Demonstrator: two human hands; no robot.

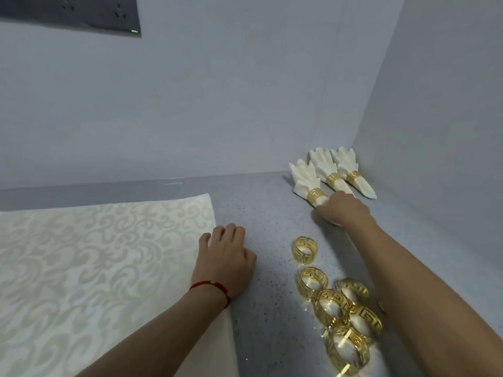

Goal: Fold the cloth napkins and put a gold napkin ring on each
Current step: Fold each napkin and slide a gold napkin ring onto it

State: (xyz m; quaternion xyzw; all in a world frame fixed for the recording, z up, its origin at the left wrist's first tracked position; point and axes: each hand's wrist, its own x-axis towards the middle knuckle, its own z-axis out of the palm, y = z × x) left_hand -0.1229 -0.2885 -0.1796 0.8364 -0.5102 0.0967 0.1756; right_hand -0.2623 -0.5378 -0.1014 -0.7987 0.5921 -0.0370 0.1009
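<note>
In the head view the right hand point(343, 208) grips the tail of the nearest folded white cloth napkin with gold ring point(309, 185), best nudged parallel beside its two ringed neighbours at the grey speckled worktop's point(266, 213) far right corner, while the left hand point(227, 257) rests loosely curled, holding nothing.

A grey speckled worktop point(261, 213) fills the lower part of the view and runs back into a corner. Behind it stands a plain pale grey wall point(217, 104), and a second wall point(435, 104) of the same colour closes the right side. High on the back wall at the top left hangs a dark grey panel point(70, 12), cut off by the picture's edge, with a small green light point(134, 31) near its lower right corner.
</note>
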